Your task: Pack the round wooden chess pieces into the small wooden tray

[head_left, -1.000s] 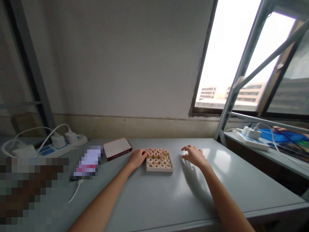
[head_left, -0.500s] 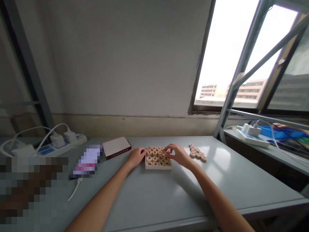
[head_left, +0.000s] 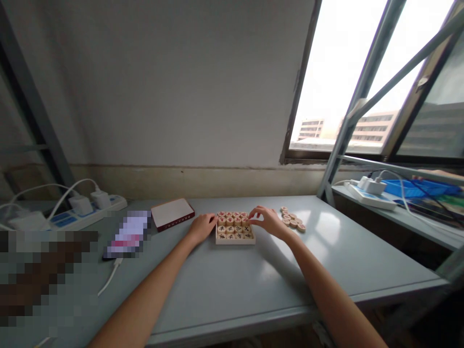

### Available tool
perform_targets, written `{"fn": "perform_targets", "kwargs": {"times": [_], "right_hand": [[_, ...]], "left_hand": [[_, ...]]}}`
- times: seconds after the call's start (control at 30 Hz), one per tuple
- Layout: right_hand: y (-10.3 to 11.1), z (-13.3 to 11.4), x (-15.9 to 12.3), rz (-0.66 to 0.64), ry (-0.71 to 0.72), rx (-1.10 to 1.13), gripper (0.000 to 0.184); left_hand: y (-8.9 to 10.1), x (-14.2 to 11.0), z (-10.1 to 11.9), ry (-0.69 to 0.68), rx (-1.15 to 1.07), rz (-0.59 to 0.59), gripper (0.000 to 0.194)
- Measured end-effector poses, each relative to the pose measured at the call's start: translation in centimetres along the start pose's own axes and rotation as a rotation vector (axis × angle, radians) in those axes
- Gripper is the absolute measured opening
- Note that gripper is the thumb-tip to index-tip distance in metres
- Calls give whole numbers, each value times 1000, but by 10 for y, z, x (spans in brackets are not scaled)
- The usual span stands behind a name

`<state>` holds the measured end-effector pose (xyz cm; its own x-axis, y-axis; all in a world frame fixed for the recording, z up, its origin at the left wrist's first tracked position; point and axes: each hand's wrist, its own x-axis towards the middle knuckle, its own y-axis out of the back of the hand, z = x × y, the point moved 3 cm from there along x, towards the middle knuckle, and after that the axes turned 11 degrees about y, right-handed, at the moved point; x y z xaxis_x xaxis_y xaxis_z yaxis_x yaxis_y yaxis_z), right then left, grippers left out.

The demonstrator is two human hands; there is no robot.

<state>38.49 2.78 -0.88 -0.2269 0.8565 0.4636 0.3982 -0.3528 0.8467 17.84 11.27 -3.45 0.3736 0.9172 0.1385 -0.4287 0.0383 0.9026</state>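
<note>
At the right hand (head_left: 268, 222), a red-marked piece (head_left: 244, 221) now fills the row-end gap in the box (head_left: 235, 241); I can't tell if fingertips pinch it; left hand (head_left: 201, 228) at the box's left wall, grip unclear to me; loose pieces (head_left: 301, 227) right of the grip.

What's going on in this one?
A person has both hands at a shallow box of round marked pieces, red-marked behind black-marked. The left hand rests at the box's left edge. The right hand has its fingertips at a red-marked piece on the right side; whether it grips it is hard to tell. More loose pieces lie to the right, and a dark-red tray sits to the left.
</note>
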Motion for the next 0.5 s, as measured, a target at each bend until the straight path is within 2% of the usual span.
{"fn": "perform_targets", "kwargs": {"times": [0.07, 0.13, 0.2, 0.3, 0.5], "right_hand": [[18, 17, -10, 18, -166, -186, 9], [34, 38, -24, 4, -406, -343, 13], [41, 56, -37, -72, -563, -368, 15], [40, 69, -45, -141, -565, -307, 10], [32, 65, -40, -123, -488, -306, 6]], "left_hand": [[0, 0, 0, 7, 5, -2, 32], [0, 0, -1, 16, 5, -7, 32], [0, 0, -1, 20, 0, -13, 33], [1, 0, -1, 15, -5, -17, 33], [1, 0, -1, 10, -9, -9, 33]]}}
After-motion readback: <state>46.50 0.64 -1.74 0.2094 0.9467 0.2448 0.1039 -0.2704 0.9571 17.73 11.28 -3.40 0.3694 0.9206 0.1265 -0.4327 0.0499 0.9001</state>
